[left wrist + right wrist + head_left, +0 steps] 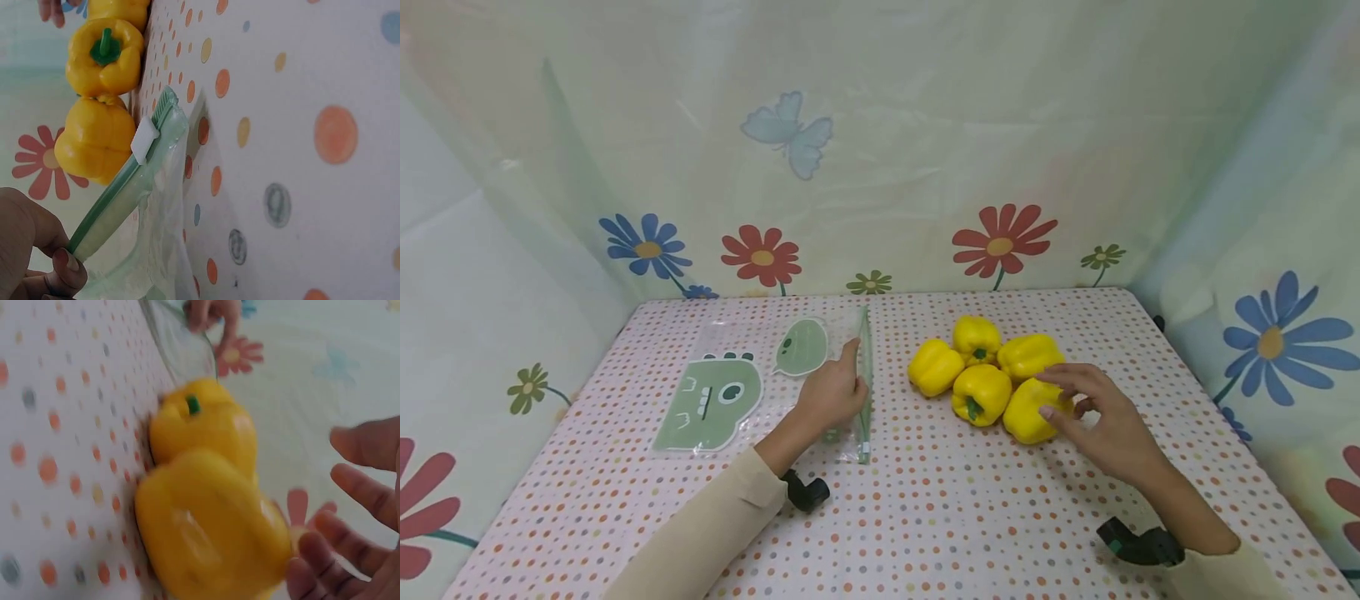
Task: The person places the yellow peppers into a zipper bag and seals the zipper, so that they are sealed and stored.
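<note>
beside five yellow peppers (982,395), the right hand (1108,425) hovers, unclenched; the left hand (833,390) pinches a green-edged bag (752,392).

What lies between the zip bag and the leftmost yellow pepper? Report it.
Only bare dotted tabletop lies between the zip bag and that yellow pepper, as the head view shows.

Clear plastic bag (724,404) with green cartoon printing, lying mostly flat at nine o'clock from five glossy yellow bell peppers (983,388), and apart from them. Its green zip strip (865,367) runs along the three o'clock side, slightly raised; a white slider (865,447) sits at four o'clock. The peppers cluster closely, whole, green stems showing on two.
</note>
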`<action>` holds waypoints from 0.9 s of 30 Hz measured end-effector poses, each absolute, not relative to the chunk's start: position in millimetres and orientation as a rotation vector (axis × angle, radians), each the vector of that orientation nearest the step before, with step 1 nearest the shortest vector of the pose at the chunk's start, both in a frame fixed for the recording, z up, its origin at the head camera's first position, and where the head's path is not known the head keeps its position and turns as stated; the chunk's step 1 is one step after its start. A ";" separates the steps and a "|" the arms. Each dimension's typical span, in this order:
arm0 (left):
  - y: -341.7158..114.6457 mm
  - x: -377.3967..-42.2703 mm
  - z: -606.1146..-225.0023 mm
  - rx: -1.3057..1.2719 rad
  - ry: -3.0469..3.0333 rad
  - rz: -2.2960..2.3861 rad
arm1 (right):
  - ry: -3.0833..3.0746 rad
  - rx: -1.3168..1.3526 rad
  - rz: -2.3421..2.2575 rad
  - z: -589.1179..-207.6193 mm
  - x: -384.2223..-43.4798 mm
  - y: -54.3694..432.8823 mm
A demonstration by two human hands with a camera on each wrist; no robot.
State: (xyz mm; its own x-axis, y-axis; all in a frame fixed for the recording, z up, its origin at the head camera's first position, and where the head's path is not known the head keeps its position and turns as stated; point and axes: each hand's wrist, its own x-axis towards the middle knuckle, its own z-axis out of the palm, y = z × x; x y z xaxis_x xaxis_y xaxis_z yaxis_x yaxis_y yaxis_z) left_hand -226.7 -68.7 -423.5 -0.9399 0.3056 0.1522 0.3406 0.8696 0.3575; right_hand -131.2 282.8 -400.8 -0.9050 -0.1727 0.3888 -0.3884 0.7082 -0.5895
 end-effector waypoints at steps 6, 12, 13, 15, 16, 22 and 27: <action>-66.3 -225.2 -421.1 -0.510 -2.954 -0.586 | -2.794 0.429 1.247 -409.0 -149.7 321.4; -65.4 -224.9 -420.5 -0.510 -2.955 -0.573 | -2.881 0.493 1.370 -416.1 -158.1 337.7; -65.4 -224.9 -420.5 -0.511 -2.956 -0.574 | -2.886 0.495 1.374 -417.1 -158.5 338.8; -65.4 -225.0 -420.5 -0.515 -2.955 -0.578 | -2.891 0.499 1.375 -418.7 -159.1 339.8; -65.5 -225.0 -420.6 -0.516 -2.955 -0.579 | -2.895 0.503 1.371 -419.2 -159.3 340.0; -66.2 -224.1 -419.4 -0.508 -2.954 -0.602 | -2.961 0.486 1.337 -418.6 -160.4 338.4; -67.2 -223.5 -417.6 -0.498 -2.972 -0.667 | -2.988 0.540 1.273 -416.8 -159.3 336.7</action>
State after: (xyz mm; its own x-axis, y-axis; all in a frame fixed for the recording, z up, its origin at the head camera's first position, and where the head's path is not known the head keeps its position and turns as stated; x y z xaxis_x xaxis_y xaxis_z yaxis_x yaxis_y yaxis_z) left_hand -223.5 -67.2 -417.6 -0.9465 0.2984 0.1227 0.3222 0.8547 0.4071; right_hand -159.3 336.7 -416.8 -0.9353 -0.3538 -0.0099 -0.2379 0.6492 -0.7225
